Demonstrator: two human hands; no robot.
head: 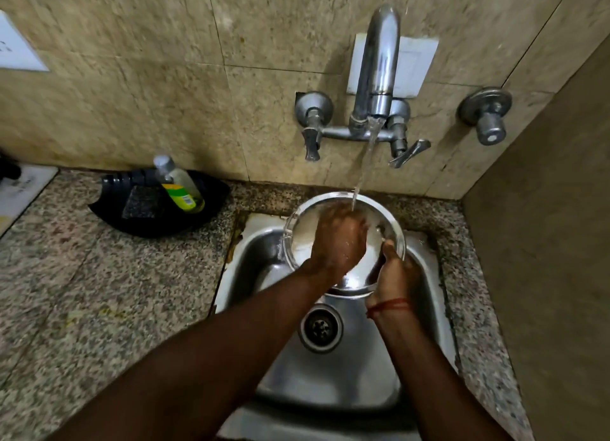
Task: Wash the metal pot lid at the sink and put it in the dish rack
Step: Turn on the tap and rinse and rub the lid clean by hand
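Observation:
A round metal pot lid (302, 234) is held tilted over the steel sink (257, 262), under running water from the wall tap (376, 77). My right hand (394, 272) grips the lid's lower right rim, thumb on the inner face. My left hand (340, 239) lies flat on the lid's inner surface, fingers pointing up toward the stream. Water lands near my left fingertips. A red thread circles my right wrist. No dish rack is in view.
A black tray (109, 206) on the granite counter at left holds a dish-soap bottle (180, 184) and a dark scrub pad (142, 203). The drain (321, 329) sits below the lid. A separate valve (487, 115) is on the wall right; a side wall closes the right.

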